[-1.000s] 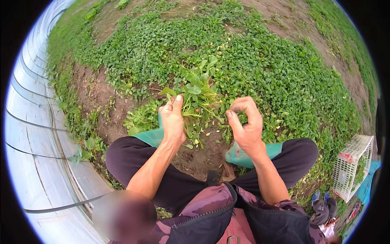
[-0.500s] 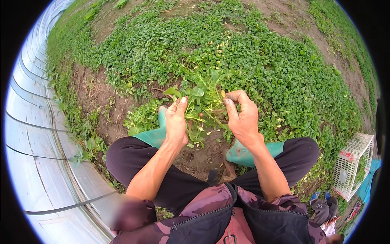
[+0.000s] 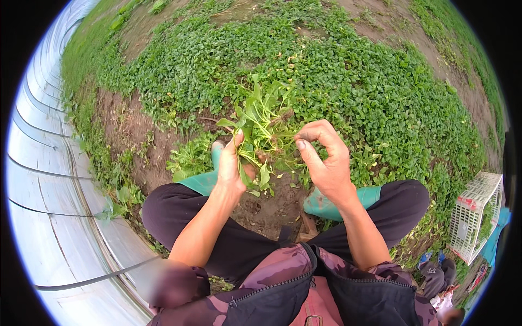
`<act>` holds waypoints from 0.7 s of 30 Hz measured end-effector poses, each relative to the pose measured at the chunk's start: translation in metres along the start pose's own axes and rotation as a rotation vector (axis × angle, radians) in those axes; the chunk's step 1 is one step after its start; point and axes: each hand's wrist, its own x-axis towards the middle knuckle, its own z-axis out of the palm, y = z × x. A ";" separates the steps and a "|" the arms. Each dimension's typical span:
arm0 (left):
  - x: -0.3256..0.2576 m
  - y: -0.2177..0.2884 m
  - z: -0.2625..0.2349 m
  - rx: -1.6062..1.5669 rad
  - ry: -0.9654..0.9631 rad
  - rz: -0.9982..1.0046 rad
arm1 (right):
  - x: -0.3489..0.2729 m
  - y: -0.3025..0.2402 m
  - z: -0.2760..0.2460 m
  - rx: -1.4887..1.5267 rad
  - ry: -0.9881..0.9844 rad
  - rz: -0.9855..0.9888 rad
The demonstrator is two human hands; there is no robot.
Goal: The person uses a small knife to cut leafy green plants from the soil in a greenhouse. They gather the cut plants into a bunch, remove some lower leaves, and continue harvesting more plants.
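Note:
My left hand is closed around a bunch of leafy green plants, held up between my knees. Thin pale stems and soil-brown roots stick out of the bunch toward the right. Just right of it, my right hand has its thumb and forefinger pinched together at the edge of the bunch. Whatever is between those fingertips is too small to make out. Below the hands lies bare brown soil, with my green boots on either side.
A dense bed of low green plants spreads ahead and to the right. Plastic sheeting runs along the left. At the right stand a white slatted crate holding greens and a blue thing beside it. Dark shoes or cloth lie nearer.
The bunch in my left hand has turned and spread upward, showing more stems and roots. The small yellow leaf at my right fingertips no longer shows. My right hand has shifted slightly right.

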 end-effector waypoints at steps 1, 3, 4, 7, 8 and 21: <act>-0.001 0.000 -0.001 0.019 0.004 -0.028 | 0.004 -0.001 0.000 -0.016 -0.027 0.002; -0.002 -0.001 0.005 0.011 0.021 -0.040 | 0.009 0.001 0.000 -0.127 -0.095 -0.052; -0.002 -0.001 0.007 0.022 0.011 -0.047 | 0.011 0.000 0.001 -0.184 -0.114 -0.079; -0.003 0.000 -0.005 -0.014 -0.081 -0.082 | 0.012 -0.002 0.004 -0.280 -0.172 -0.123; -0.004 0.000 -0.001 -0.007 -0.071 -0.078 | 0.012 -0.002 0.004 -0.304 -0.178 -0.131; -0.005 0.000 0.008 0.032 0.079 0.005 | 0.002 0.003 0.013 0.005 -0.142 -0.093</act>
